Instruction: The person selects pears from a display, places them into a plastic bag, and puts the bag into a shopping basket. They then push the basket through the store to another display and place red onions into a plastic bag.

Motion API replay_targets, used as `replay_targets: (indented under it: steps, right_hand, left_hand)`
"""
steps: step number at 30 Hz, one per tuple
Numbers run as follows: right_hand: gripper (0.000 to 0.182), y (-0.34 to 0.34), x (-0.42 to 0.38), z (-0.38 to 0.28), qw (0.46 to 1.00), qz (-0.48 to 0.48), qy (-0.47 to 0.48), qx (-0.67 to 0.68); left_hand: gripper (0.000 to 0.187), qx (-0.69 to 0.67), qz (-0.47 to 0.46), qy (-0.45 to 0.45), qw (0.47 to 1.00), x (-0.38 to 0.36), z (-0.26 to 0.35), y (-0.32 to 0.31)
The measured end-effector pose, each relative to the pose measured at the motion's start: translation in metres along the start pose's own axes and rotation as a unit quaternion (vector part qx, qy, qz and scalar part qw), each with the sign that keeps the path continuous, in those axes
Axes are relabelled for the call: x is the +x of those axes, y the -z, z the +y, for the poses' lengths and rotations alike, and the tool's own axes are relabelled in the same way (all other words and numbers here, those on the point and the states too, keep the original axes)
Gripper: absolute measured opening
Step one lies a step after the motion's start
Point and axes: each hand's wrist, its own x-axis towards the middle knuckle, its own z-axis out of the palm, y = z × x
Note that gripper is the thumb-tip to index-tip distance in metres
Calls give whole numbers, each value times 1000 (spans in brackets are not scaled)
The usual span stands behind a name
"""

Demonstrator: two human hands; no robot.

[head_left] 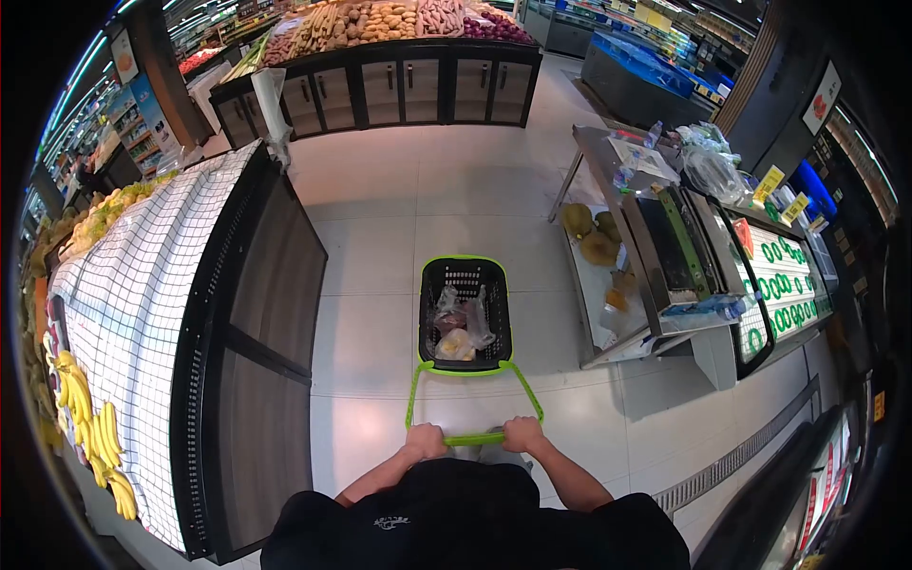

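My left hand and my right hand are wrapped round opposite ends of the green handle of a shopping basket. The black basket has a bright green rim and lies in front of me, over the tiled floor. Inside it are clear plastic bags: one holds something dark reddish, another holds pale yellowish items. A further crumpled clear bag lies along the right side. What exactly the bags contain I cannot make out.
On the left stands a display stand with a white checked cover and bananas. A metal table with pumpkins beneath is on the right. Ahead, a cabinet counter bears root vegetables. Pale floor tiles lie between them.
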Motion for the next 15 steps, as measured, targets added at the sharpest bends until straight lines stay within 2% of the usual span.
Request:
replay_targets:
  steps: [2, 4, 6, 10, 12, 15]
  right_hand:
    - [27, 19, 27, 15, 1000, -9, 11, 1]
    - [24, 27, 47, 31, 999, 42, 13, -2]
    - [22, 56, 74, 47, 999, 38, 25, -1]
    - [23, 113, 131, 86, 998, 40, 51, 3]
    - [22, 131, 153, 97, 997, 35, 63, 6]
    - [21, 167, 197, 122, 992, 74, 101, 18]
  left_hand:
    - [38, 16, -15, -4, 1000, 27, -2, 14]
    - [37, 12, -14, 11, 1000, 61, -7, 18]
    - [34, -6, 0, 27, 1000, 88, -7, 37]
    - [33, -28, 50, 48, 997, 144, -8, 86]
    - [34, -42, 32, 64, 997, 165, -7, 117]
    - [35, -15, 69, 76, 995, 207, -13, 155]
